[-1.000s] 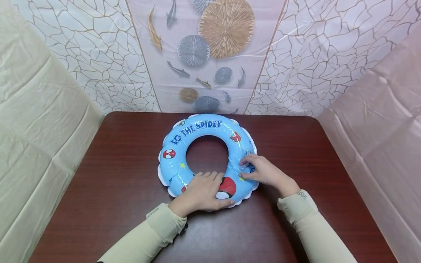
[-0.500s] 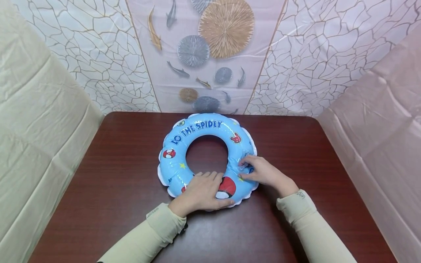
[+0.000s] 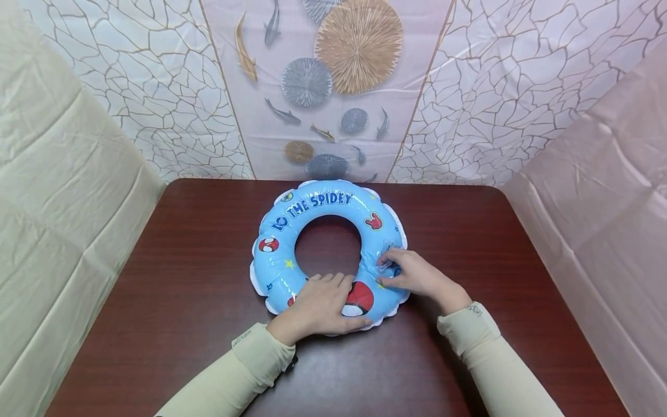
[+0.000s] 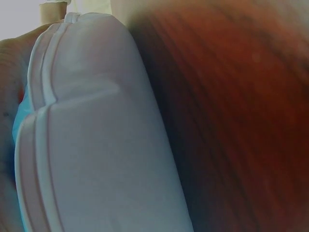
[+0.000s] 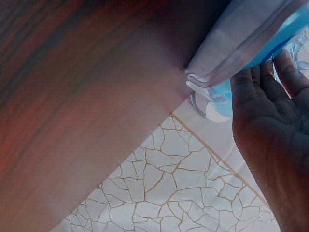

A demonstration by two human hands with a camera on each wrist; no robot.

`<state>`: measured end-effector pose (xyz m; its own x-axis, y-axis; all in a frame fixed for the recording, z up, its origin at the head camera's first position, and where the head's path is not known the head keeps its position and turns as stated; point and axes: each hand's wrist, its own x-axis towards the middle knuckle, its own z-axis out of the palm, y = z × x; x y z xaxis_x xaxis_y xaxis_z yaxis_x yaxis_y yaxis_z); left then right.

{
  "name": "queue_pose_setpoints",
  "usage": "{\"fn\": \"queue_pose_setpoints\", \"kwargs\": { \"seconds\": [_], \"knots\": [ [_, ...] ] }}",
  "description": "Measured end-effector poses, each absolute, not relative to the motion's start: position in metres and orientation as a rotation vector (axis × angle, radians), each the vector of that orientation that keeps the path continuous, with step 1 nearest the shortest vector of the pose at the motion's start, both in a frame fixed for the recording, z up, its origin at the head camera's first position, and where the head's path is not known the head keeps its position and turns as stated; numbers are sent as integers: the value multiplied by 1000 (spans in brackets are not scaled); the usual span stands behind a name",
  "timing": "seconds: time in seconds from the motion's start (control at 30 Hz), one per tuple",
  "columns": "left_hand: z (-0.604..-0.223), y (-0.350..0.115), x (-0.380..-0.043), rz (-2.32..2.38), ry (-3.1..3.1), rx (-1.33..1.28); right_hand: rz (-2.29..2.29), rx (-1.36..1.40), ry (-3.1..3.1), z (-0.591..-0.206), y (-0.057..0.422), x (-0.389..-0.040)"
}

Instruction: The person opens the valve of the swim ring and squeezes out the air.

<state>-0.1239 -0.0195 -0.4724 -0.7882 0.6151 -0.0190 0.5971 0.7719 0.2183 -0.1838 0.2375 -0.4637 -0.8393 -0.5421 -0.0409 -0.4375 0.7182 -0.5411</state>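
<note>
A blue inflatable swim ring point(image 3: 333, 197) lies flat on the dark red-brown table. It has cartoon prints and a white scalloped edge, seen close up as its white underside point(image 4: 106, 125) in the left wrist view. My left hand point(image 3: 320, 306) grips the ring's near side, fingers bent over the inner rim and thumb along the outer edge. At the ring's right side, my right hand point(image 3: 414, 272) pinches at a clear plastic valve point(image 3: 384, 265) between thumb and index finger. The skin of the ring creases beside it. In the right wrist view, the curled fingers point(image 5: 246, 87) touch the ring's edge.
The wooden table point(image 3: 198, 324) reaches back to a patterned cloth backdrop point(image 3: 323, 127). Pale cloth walls point(image 3: 78, 231) stand along the left and right sides. Both forearms come in from the front in light sleeves point(image 3: 263, 350).
Little changes. My right hand and sleeve shift very slightly at the valve, and the printed lettering on the ring creases a bit more. The left hand keeps its place.
</note>
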Motion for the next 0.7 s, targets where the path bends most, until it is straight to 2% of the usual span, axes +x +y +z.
{"fn": "queue_pose_setpoints", "kwargs": {
  "seconds": [0.7],
  "knots": [
    [-469,-15,-120,254,2915,960,-797,-818,2724,-466,238,-184]
  ]
}}
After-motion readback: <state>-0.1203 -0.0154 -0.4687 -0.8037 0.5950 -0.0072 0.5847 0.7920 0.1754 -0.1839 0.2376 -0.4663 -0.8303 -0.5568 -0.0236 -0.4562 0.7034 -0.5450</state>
